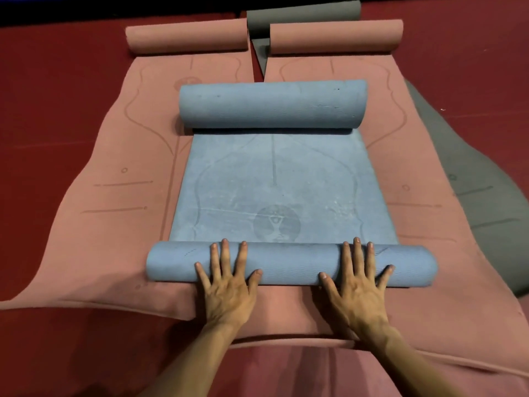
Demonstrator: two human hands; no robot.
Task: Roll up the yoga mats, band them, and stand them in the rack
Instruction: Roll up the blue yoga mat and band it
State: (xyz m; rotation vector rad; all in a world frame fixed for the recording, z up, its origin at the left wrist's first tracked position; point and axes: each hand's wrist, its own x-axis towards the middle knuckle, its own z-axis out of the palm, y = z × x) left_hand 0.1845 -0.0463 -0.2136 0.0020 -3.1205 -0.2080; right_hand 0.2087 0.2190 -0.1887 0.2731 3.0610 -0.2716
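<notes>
**Blue mat curled at both ends, both palms on the near roll**

I'm only getting the head cam, so here goes.

The blue mat (277, 190) is lying flat in its middle stretch with a curl at each end. The far roll (272, 106) is sitting at its far edge. The near roll (286, 265) is sitting at its near edge, right under the hands. The left hand (229, 285) is pressing on the left half of that near roll and the right hand (357, 287) on the right half. Both have fingers straight and fanned out over the top, thumbs out sideways, with nothing pinched or wrapped.

My read is that the step in hand is pushing the near roll forward over the flat stretch. To do it well, I'd be pushing evenly with both palms so neither end runs ahead and the roll isn't coning. I'd also be pressing down while rolling so it's winding tight enough to band. That far roll probably wants flattening out first, or the two curls are going to meet in the middle.

As for the surface, the blue mat is lying on top of two others, the left pink mat (114, 167) and the right pink mat (415, 167). Each of those is curling up at its far end, beyond the blue one. A grey mat (486, 224) is poking out to the right of the blue mat and again past its far edge. Everything is sitting on a red floor (43, 96), and the room is going dark beyond that. I'm not seeing a rack or any bands.
</notes>
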